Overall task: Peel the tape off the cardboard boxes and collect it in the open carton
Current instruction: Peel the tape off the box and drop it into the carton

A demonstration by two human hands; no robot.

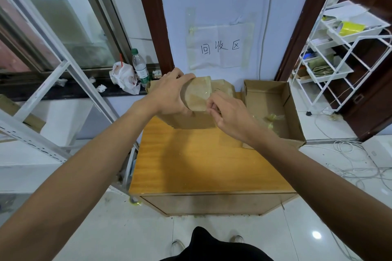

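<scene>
A brown cardboard box (191, 119) stands at the back of the wooden table (201, 161). A wide band of clear tape (198, 94) runs over its top. My left hand (169, 93) grips the box's upper left side, with the fingers curled over the top edge. My right hand (227, 112) pinches the tape's near right edge between thumb and fingers. To the right lies the open carton (292, 116), with crumpled yellowish tape (273, 117) inside it.
A paper sign (219, 46) is taped to the wall behind the box. A water bottle (140, 68) and a plastic bag (124, 77) sit on the window ledge at left. A white wire rack (339, 53) stands at right, and loose cables (356, 159) lie on the floor.
</scene>
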